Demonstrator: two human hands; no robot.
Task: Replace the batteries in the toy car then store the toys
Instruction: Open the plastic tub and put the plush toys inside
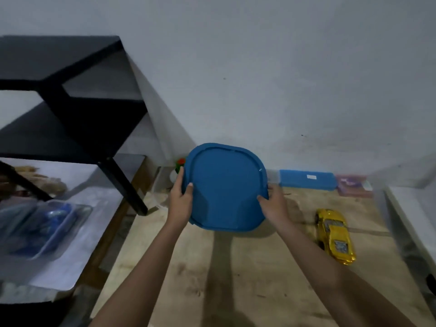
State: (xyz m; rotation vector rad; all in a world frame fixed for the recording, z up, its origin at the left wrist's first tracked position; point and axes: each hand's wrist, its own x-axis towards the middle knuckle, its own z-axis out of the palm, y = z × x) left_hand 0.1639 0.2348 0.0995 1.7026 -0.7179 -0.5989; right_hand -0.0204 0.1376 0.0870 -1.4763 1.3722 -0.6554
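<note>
Squarely, left hand [180, 199] and right hand [274, 202] pinch a lid [224, 187] over apparent plywood [236, 267], grey wall [283, 67] behind.

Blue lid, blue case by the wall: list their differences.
The blue lid is a rounded square, the blue case a long rectangle. The left hand and right hand grip the lid; the case lies by the wall. Only the case bears a white label, not the lid. Both are blue.
</note>
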